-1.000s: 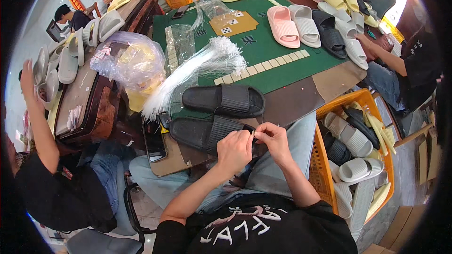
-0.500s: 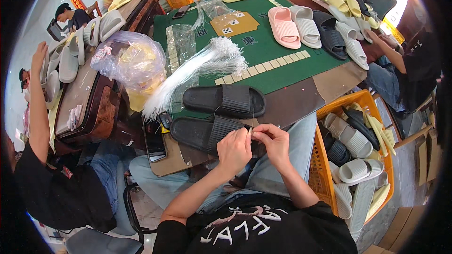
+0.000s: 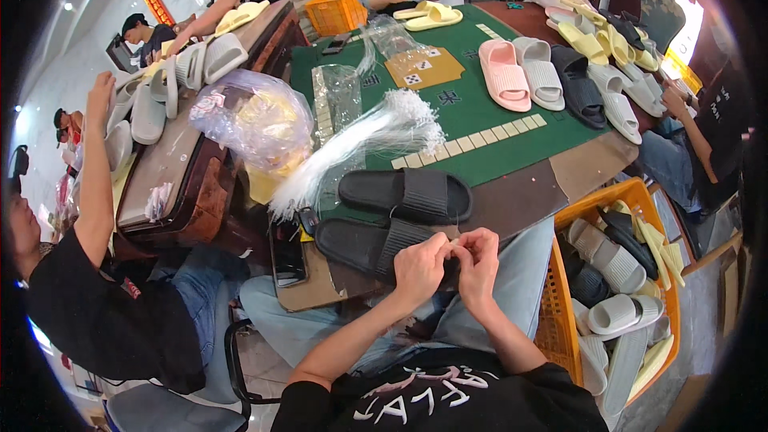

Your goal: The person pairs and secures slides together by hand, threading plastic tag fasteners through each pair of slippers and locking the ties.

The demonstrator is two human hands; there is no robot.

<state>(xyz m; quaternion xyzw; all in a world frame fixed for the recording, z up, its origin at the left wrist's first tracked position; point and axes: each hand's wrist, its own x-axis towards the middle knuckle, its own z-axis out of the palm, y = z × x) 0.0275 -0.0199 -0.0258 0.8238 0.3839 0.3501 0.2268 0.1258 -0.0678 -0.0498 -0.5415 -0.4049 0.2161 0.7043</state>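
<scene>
A pair of black slides lies at the table's near edge, soles down and side by side: the far slide (image 3: 372, 193) and the near slide (image 3: 352, 245). Just beyond the near slide's toe, my left hand (image 3: 420, 269) and my right hand (image 3: 478, 270) meet fingertip to fingertip. Both pinch a thin tag string, mostly hidden by the fingers. My left hand covers part of the near slide's toe end. Behind the slides, a bundle of white plastic tag strings (image 3: 344, 156) spreads across the green mat (image 3: 472, 144).
Pink, grey and black slides (image 3: 507, 80) stand on the mat's far right. An orange crate (image 3: 564, 336) of mixed slides is at my right. A clear bag (image 3: 256, 116) bulges at the left. Co-workers sit around; one person's arm (image 3: 96, 176) reaches over the side table.
The view has shifted, so the table sits further right and lower. My hands stay pinched together; the thin loop that stood above my fingertips is no longer visible.
</scene>
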